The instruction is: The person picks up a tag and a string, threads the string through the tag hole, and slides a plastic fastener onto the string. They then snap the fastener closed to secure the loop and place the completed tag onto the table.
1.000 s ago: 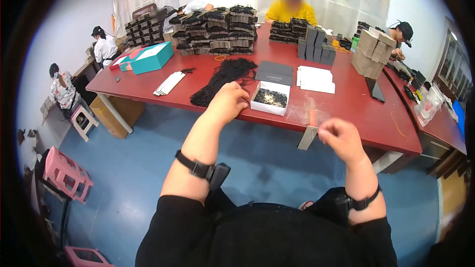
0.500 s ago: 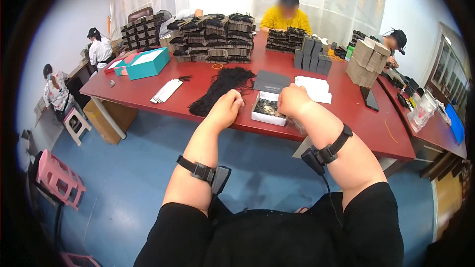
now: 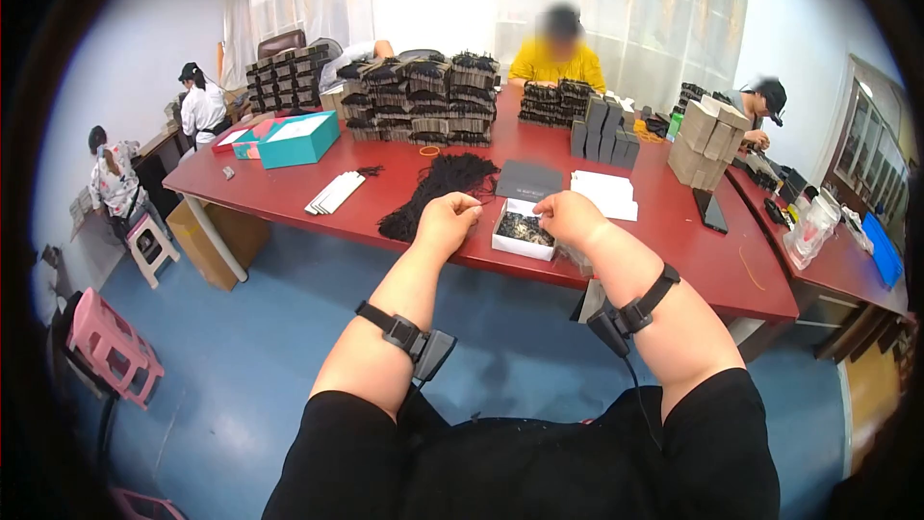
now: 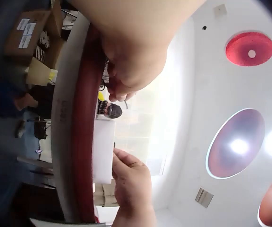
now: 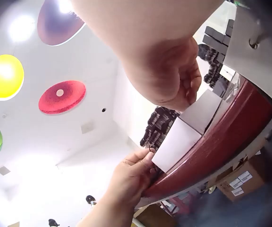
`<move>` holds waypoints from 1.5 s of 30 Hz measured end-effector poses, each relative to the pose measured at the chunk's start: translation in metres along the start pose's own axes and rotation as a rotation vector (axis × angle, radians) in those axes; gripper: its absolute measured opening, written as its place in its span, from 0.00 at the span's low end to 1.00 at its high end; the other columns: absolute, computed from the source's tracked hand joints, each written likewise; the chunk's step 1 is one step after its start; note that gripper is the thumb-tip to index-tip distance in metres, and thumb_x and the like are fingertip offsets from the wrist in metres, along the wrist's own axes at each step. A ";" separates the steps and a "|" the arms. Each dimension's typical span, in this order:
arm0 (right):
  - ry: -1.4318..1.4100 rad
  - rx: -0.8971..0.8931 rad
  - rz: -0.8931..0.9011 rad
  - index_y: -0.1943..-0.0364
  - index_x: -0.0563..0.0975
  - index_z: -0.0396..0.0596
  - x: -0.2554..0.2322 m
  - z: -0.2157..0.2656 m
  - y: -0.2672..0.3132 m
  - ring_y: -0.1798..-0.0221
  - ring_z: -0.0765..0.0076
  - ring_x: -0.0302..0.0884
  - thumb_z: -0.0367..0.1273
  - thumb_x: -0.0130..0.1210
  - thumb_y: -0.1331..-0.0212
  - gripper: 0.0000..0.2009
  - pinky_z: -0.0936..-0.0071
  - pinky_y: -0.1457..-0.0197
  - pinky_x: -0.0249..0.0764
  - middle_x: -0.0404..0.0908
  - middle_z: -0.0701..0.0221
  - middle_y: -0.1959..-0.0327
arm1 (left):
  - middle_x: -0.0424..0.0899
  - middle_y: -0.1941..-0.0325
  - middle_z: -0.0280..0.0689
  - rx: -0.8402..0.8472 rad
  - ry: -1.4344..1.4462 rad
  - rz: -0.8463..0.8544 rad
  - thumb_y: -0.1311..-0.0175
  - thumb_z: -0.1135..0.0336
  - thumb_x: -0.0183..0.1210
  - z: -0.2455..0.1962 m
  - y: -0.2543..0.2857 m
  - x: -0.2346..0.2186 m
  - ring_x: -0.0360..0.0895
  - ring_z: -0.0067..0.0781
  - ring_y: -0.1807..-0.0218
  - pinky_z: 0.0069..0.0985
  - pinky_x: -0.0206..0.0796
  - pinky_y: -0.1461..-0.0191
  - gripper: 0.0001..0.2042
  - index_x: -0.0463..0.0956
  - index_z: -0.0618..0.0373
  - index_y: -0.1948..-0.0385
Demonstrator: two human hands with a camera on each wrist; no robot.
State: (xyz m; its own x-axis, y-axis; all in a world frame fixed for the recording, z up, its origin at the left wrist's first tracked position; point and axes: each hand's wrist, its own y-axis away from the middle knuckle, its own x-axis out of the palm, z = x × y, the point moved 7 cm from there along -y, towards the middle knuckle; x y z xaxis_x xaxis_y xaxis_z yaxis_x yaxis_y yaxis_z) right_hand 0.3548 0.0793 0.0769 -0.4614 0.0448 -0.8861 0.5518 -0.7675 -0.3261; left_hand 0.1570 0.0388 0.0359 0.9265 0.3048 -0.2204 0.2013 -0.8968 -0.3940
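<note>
Some black threads [image 3: 435, 191] lie left of the box [image 3: 521, 247]; just beside it, the left hand [image 3: 449, 221] pinches a dark strand [image 5: 152, 148]; over its right side, the right hand [image 3: 572, 216] bunches its fingers, hold unclear. Light fingertips would spare its contents.

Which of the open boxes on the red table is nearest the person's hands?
The small white box with dark bits inside, at the right hand; the teal box stands farther off to the left.

The dark bit [image 5: 152, 149] at the left fingers [image 5: 138, 155] is too small to name; 1 pink stool [image 3: 144, 504] is cut off.
</note>
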 end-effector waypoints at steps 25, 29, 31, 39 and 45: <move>0.004 -0.028 -0.257 0.64 0.67 0.46 -0.027 0.010 0.008 0.66 0.55 0.78 0.26 0.55 0.53 0.12 0.65 0.61 0.72 0.79 0.63 0.73 | 0.80 0.70 0.43 0.347 -0.751 0.089 0.50 0.73 0.60 -0.141 -0.020 0.012 0.78 0.44 0.64 0.36 0.68 0.60 0.11 0.68 0.59 0.67; -0.367 0.061 -0.412 0.65 0.64 0.46 -0.036 0.013 0.034 0.67 0.58 0.79 0.27 0.55 0.50 0.12 0.66 0.62 0.73 0.78 0.64 0.73 | 0.77 0.76 0.35 0.052 -0.025 0.139 0.53 0.76 0.64 -0.079 -0.001 0.041 0.76 0.24 0.69 0.23 0.67 0.65 0.14 0.66 0.60 0.69; -0.469 0.016 -0.474 0.65 0.64 0.46 -0.034 0.017 0.047 0.69 0.60 0.79 0.26 0.56 0.51 0.13 0.68 0.64 0.73 0.78 0.65 0.74 | 0.76 0.75 0.31 0.001 0.367 0.143 0.50 0.78 0.62 -0.076 0.026 0.059 0.72 0.17 0.71 0.16 0.64 0.67 0.14 0.64 0.57 0.68; -0.458 -0.134 -0.740 0.68 0.64 0.44 -0.044 0.036 0.086 0.70 0.70 0.78 0.24 0.58 0.50 0.12 0.75 0.65 0.72 0.78 0.68 0.73 | 0.77 0.72 0.33 -0.021 0.660 0.104 0.50 0.80 0.59 -0.076 0.057 0.075 0.70 0.17 0.69 0.15 0.60 0.64 0.16 0.62 0.59 0.63; -0.409 -0.142 -0.781 0.69 0.67 0.44 -0.041 0.036 0.088 0.70 0.66 0.78 0.25 0.58 0.51 0.11 0.73 0.65 0.72 0.78 0.67 0.74 | 0.77 0.71 0.33 -0.045 0.604 0.115 0.50 0.80 0.59 -0.075 0.056 0.078 0.69 0.17 0.70 0.16 0.59 0.65 0.16 0.62 0.60 0.62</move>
State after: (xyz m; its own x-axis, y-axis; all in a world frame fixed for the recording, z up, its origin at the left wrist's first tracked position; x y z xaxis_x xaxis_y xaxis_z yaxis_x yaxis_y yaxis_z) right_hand 0.3968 -0.0133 0.0962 -0.9385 0.2694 -0.2159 0.0445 -0.5259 -0.8494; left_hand 0.2640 -0.0114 0.0633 0.9567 -0.0182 0.2904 0.0906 -0.9298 -0.3568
